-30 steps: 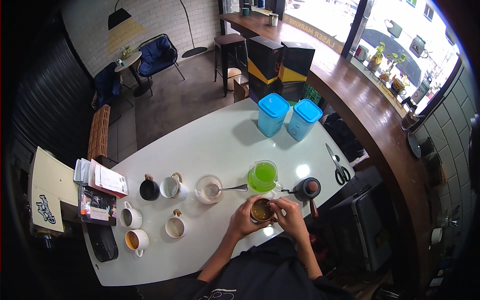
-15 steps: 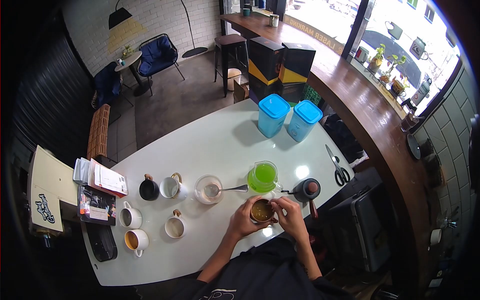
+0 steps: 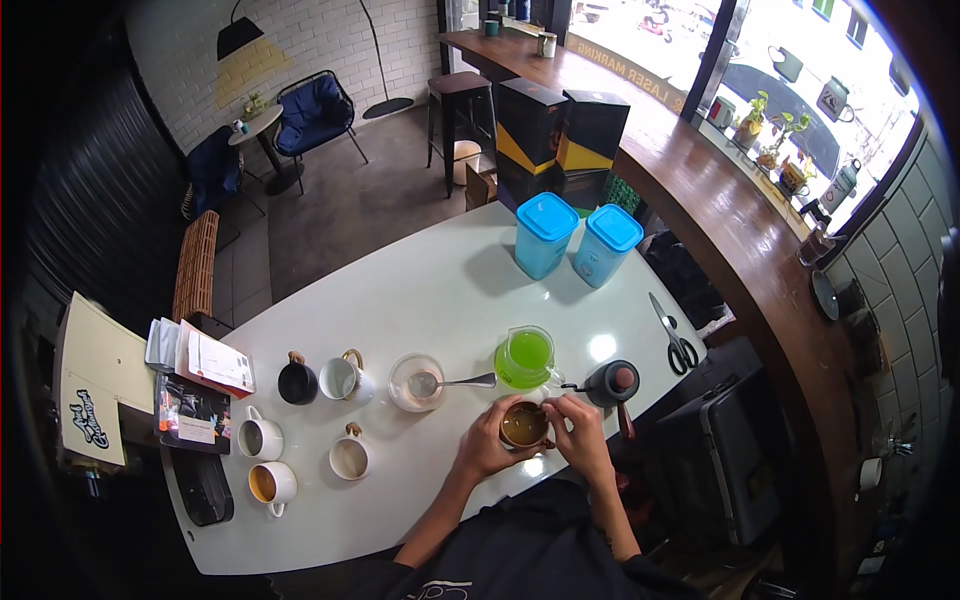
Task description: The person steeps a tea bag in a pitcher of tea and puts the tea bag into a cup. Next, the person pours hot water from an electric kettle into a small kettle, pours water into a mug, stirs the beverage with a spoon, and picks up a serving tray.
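A small cup (image 3: pixel 524 425) with brownish liquid inside is held between my hands, close to the table's front edge. My left hand (image 3: pixel 487 440) wraps around its left side. On the right, my right hand (image 3: pixel 578 430) has its fingers closed at the cup's rim; whether they pinch the rim or something small is unclear. Just beyond the cup stands a glass pitcher (image 3: pixel 525 357) of bright green liquid. A black kettle (image 3: pixel 612 382) with a wooden-looking lid knob is right of the pitcher. To the left, a spoon (image 3: pixel 465 381) rests across a clear bowl (image 3: pixel 417 382).
Several mugs, among them a black mug (image 3: pixel 298 382) and an orange-lined mug (image 3: pixel 272 484), stand on the left of the white table (image 3: pixel 400 290). Two blue-lidded containers (image 3: pixel 546 238) are at the back. Scissors (image 3: pixel 680 345) lie near the right edge. Papers (image 3: pixel 215 358) occupy the left end.
The view shifts very slightly. Both hands stay around the cup in nearly the same place, and the liquid's surface looks a little different.
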Available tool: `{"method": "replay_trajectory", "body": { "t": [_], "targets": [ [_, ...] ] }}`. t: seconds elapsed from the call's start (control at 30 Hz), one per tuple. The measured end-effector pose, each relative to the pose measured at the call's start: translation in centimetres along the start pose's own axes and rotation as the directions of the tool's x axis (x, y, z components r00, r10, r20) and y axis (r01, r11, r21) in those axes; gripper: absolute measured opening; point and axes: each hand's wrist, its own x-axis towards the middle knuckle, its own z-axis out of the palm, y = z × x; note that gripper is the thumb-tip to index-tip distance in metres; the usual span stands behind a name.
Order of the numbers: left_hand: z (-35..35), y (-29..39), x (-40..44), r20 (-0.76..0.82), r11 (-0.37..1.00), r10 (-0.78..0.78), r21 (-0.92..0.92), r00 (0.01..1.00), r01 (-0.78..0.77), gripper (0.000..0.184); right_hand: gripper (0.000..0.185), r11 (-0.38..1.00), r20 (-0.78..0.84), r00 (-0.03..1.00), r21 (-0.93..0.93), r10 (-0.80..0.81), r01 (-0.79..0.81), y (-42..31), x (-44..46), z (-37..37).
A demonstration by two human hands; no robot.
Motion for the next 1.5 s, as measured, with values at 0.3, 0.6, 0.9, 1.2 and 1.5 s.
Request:
{"method": "replay_trajectory", "body": {
  "t": [0.3, 0.6, 0.9, 1.2, 1.5],
  "targets": [
    [0.2, -0.7, 0.0, 0.008, 0.999, 0.008, -0.045, 1.000, -0.008, 0.093, 0.011, 0.999, 0.042, 0.999, -0.024, -0.027, 0.028, 0.9, -1.2, -0.6],
    [0.8, -1.6, 0.0, -0.028, 0.996, 0.074, -0.051, 0.997, -0.075, 0.092, 0.012, 1.000, -0.043, 0.999, 0.020, -0.003, 0.004, 0.1, -1.5, 0.2],
    [0.8, -1.9, -0.3, -0.020, 0.997, 0.076, -0.025, 0.997, -0.076, 0.093, 0.013, 0.999, -0.062, 0.998, -0.034, 0.030, -0.032, -0.4, -2.3, 0.0],
    [0.6, -2.2, -0.1, -0.020, 0.992, 0.129, 0.005, 0.991, -0.129, 0.093, 0.013, 0.993, -0.135, 0.985, -0.024, 0.112, -0.116, -1.4, -3.7, 2.0],
    [0.7, -2.2, -0.2, -0.053, 0.990, 0.142, 0.014, 0.988, -0.142, 0.096, 0.013, 0.983, -0.265, 0.959, -0.119, 0.102, -0.138, -1.1, -4.4, 1.8]
  ]
}}
